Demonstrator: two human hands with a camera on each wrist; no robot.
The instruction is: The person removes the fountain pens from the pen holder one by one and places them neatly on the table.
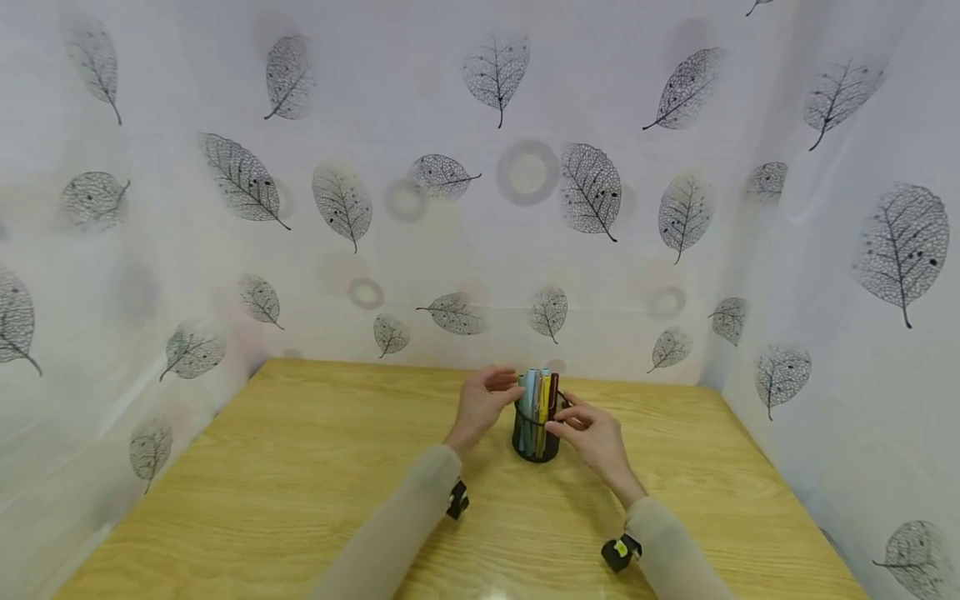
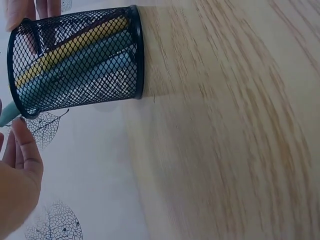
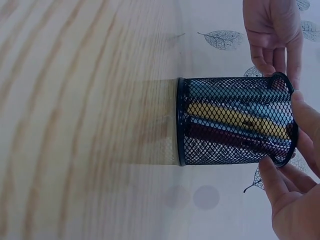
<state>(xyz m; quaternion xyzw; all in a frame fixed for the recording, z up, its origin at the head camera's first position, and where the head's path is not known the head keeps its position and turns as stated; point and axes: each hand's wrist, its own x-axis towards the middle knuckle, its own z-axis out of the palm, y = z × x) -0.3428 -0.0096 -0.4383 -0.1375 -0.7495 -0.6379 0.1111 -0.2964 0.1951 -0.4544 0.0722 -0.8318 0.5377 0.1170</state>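
Note:
A black mesh pen holder stands upright on the wooden table, packed with pens, among them a yellow pen, a dark red pen and light blue ones. From the left, my left hand reaches its fingertips to the rim, around the top of a teal marker; I cannot tell whether they pinch it. My right hand holds the holder by its rim on the right, thumb in front. In the right wrist view, the right thumb and a fingertip press the mesh by the rim.
The wooden table spreads out on both sides of the holder. A pale curtain printed with grey leaves hangs along the back and sides. Black wrist cameras are strapped over the beige sleeves.

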